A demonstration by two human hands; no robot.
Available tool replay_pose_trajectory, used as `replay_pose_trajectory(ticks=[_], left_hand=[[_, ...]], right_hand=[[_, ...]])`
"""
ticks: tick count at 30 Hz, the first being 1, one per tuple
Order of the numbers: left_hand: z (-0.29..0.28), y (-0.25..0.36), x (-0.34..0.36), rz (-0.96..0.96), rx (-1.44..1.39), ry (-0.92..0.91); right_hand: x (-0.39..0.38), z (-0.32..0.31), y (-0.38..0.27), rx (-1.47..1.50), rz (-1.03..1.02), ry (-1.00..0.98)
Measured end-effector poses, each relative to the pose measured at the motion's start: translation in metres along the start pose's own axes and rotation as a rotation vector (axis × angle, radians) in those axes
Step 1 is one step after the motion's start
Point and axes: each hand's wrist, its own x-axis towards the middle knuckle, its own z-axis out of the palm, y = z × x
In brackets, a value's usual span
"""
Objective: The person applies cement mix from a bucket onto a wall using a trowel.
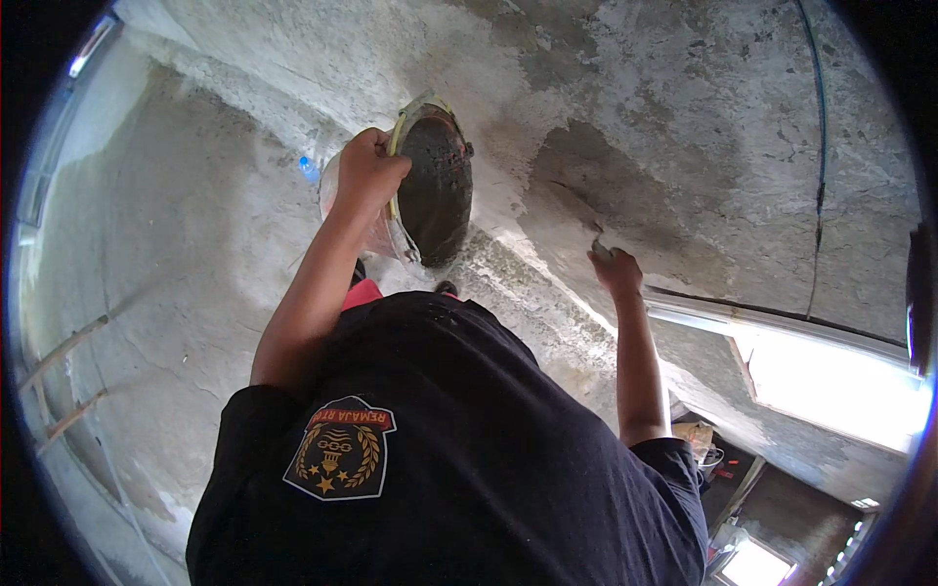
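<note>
My left hand (374, 171) grips the pale rim of a bucket (379, 234), fingers wrapped over its edge. The bucket is tilted so its mouth turns toward the wall, and wet grey mortar (437, 186) shows inside. To the right, my right hand (618, 271) is closed round the handle of a trowel (599, 243) held against the wall. Its blade blends into the grey surface and is hard to make out. Around and above the trowel, a darker damp patch (596, 166) spreads over the rough plaster.
A clear plastic bottle with a blue cap (309, 169) stands on the floor beyond the bucket. A dark cable (819, 146) runs along the wall. Right of my arm is a bright window opening (831, 376). Wooden poles (73, 347) are at the far left.
</note>
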Motion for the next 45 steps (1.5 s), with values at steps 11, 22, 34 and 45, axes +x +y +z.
replay_pose_trajectory(ticks=[11,22,34,45], left_hand=[[-0.012,0.019,0.029,0.016,0.307,-0.199],[-0.008,0.051,0.034,0.14,0.354,-0.106],[-0.002,0.055,0.032,0.198,0.388,-0.016],[0.015,0.073,0.007,0.163,0.448,-0.076]], right_hand=[[-0.003,0.027,-0.011,0.206,-0.002,0.015],[-0.074,0.008,-0.075,0.652,-0.441,-0.129],[-0.073,-0.039,-0.108,0.422,-0.897,-0.245],[-0.084,-0.024,-0.111,0.141,-0.648,0.047]])
